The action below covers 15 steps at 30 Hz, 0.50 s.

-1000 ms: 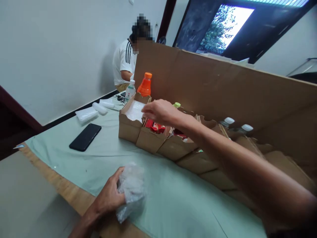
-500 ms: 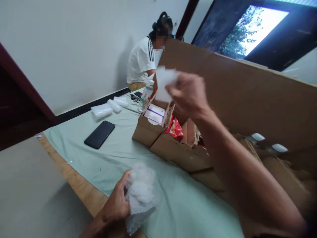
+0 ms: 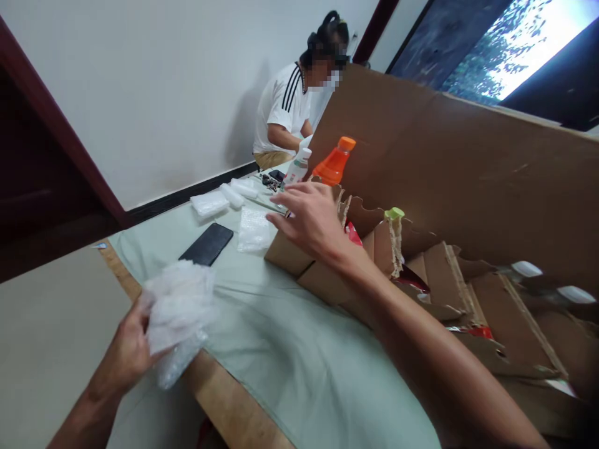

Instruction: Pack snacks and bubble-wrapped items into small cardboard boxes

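Note:
My left hand [image 3: 126, 340] is closed around a bundle of bubble wrap [image 3: 180, 308], held over the near edge of the table. My right hand [image 3: 311, 218] is open, fingers spread, above the end of the cardboard boxes [image 3: 285, 252]. A flat bubble wrap pouch [image 3: 255, 229] lies on the green cloth just left of my right fingertips. A black phone [image 3: 206, 243] rests on the cloth between the two hands. Behind my right hand stand a clear bottle with a white cap [image 3: 297, 168] and a bottle of orange drink [image 3: 334, 163].
A row of torn-open cardboard compartments [image 3: 435, 274] runs along the right, with a tall cardboard panel [image 3: 421, 149] behind. Folded plastic packs [image 3: 209, 204] lie near the wall. Keys [image 3: 270, 182] lie beyond them. A person in a white shirt [image 3: 281, 103] sits at the far end.
My right hand has let go of the bubble wrap piece, which now lies on the cloth, and has opened. My left hand with its bundle has shifted left in view.

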Each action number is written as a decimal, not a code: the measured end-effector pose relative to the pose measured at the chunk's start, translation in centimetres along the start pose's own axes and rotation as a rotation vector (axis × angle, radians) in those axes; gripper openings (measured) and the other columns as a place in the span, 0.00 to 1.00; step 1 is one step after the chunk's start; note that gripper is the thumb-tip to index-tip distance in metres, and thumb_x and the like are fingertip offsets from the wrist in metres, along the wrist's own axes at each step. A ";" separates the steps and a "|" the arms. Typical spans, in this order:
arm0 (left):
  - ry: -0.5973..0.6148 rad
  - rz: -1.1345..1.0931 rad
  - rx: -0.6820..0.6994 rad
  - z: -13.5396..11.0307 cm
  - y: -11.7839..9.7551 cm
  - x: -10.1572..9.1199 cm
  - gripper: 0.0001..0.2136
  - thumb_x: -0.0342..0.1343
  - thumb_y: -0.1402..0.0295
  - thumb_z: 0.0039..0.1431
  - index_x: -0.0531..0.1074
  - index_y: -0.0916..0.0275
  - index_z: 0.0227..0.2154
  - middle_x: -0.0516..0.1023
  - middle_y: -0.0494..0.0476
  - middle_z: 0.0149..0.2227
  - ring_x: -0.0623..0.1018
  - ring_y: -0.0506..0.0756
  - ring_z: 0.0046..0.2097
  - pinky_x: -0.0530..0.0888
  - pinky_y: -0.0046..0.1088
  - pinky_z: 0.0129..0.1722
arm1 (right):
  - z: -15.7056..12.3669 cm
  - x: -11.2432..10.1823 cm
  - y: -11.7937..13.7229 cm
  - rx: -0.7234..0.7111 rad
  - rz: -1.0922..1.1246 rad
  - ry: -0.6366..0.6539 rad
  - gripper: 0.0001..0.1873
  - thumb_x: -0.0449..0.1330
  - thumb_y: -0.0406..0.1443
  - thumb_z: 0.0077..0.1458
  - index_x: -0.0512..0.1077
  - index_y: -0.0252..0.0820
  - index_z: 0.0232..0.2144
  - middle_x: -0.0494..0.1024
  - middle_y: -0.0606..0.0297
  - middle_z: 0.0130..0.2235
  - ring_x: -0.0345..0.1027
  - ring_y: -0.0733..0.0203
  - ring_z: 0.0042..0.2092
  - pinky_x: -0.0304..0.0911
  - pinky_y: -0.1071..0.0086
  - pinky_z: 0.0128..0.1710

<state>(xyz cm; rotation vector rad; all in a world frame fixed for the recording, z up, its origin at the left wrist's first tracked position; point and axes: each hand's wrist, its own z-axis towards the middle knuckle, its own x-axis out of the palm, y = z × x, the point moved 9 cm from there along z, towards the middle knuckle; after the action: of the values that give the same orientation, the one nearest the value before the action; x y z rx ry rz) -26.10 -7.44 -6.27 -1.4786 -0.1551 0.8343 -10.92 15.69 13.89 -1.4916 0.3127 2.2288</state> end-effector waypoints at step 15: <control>0.800 1.136 0.404 22.3 -7.1 16.2 0.52 0.69 0.63 0.47 0.48 0.54 0.73 0.40 0.77 0.75 0.49 0.79 0.74 0.47 0.71 0.64 | -34.4 -4.0 -1.3 0.367 0.046 -0.110 0.10 0.58 0.42 0.66 0.78 0.49 0.43 0.86 0.63 0.41 0.82 0.54 0.40 0.76 0.62 0.38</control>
<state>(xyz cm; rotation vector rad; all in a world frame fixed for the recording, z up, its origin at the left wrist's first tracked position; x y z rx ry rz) -24.42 20.83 -3.08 -1.3323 1.4778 0.9698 19.16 1.51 4.12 -1.1733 0.6855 2.1344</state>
